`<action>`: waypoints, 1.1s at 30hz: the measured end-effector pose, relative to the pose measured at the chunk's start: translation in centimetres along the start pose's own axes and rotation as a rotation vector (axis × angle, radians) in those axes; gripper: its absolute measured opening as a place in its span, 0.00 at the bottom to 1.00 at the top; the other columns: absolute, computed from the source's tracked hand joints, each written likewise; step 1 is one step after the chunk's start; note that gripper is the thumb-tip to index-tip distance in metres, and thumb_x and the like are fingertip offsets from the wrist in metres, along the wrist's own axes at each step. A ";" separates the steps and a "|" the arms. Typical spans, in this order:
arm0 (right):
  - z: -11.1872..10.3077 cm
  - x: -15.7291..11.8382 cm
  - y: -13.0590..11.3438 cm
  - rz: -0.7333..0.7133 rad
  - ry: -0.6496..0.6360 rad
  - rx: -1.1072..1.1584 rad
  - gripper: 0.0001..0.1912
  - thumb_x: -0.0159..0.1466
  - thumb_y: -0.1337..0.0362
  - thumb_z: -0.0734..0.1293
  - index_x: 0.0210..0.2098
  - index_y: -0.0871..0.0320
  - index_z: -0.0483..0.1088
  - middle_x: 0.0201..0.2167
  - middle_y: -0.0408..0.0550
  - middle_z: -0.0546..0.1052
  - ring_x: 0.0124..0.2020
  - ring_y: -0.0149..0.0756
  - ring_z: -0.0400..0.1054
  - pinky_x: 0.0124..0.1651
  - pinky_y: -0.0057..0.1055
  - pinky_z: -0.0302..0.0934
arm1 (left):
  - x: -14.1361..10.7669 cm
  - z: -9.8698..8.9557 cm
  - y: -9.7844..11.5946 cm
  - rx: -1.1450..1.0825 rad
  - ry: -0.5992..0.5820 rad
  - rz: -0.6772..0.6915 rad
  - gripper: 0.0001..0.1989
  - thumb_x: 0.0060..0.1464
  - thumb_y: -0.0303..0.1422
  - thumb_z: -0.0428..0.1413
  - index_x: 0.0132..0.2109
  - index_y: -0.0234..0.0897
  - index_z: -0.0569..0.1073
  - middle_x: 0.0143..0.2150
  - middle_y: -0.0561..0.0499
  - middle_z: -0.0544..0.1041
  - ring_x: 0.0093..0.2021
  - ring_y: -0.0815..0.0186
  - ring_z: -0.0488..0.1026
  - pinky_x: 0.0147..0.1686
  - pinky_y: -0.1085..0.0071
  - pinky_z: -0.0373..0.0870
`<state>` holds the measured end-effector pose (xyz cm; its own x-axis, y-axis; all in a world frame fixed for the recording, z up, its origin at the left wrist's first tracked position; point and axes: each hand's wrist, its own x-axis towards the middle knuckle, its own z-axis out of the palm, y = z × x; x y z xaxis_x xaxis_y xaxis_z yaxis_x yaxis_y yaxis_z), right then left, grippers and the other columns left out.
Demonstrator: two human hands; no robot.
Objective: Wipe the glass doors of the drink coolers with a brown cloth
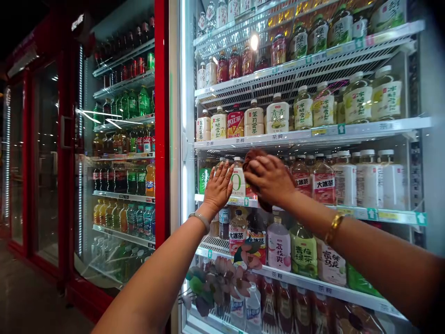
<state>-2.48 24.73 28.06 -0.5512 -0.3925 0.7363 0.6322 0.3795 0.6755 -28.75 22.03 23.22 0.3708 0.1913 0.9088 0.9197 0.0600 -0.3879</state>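
Observation:
My left hand (219, 186) lies flat with fingers stretched against the glass door of a drinks fridge, a pale bangle on its wrist. Just to its right, my right hand (269, 178) is closed over a dark reddish-brown cloth (256, 157), which is pressed to the same glass. A gold-coloured bracelet circles that wrist. Behind the glass, a white bottle with a green "0" (238, 181) shows between the two hands. Red-labelled bottles (323, 181) stand on the same shelf to the right, partly covered by my right arm.
Shelves of bottled drinks (278, 116) fill the fridge above and below my hands. A flower decoration or reflection (222, 280) shows low on the glass. Left stands a red-framed fridge (162, 139) with sodas, and further red doors (62, 162) recede beyond it. Dark floor (31, 287) lies lower left.

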 end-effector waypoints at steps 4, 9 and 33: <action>-2.1 -4.0 1.3 -0.245 -0.036 0.087 0.15 0.69 0.58 0.68 0.54 0.48 0.76 0.59 0.45 0.76 0.63 0.45 0.61 0.67 0.46 0.51 | -0.4 -0.4 0.6 -0.009 0.008 -0.001 0.37 0.74 0.36 0.44 0.79 0.45 0.31 0.81 0.49 0.41 0.81 0.60 0.37 0.80 0.50 0.38; -4.2 -5.0 8.9 -0.163 -0.062 -0.091 0.12 0.70 0.56 0.66 0.50 0.48 0.76 0.57 0.47 0.76 0.61 0.46 0.63 0.63 0.45 0.53 | 2.2 -0.8 4.3 -0.057 0.034 -0.010 0.36 0.73 0.36 0.43 0.79 0.44 0.33 0.82 0.49 0.40 0.81 0.60 0.36 0.80 0.49 0.35; -3.6 -4.6 9.9 0.316 0.035 -0.107 0.14 0.65 0.56 0.69 0.47 0.56 0.77 0.56 0.59 0.75 0.61 0.59 0.61 0.60 0.56 0.54 | 8.0 0.0 13.8 -0.104 0.026 0.140 0.37 0.71 0.36 0.46 0.80 0.40 0.38 0.81 0.49 0.44 0.81 0.61 0.39 0.81 0.52 0.36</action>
<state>8.29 27.34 31.21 -0.3006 -0.2989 0.9057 0.8234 0.3980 0.4046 -13.11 24.39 25.15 0.4979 0.1655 0.8513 0.8669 -0.0669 -0.4940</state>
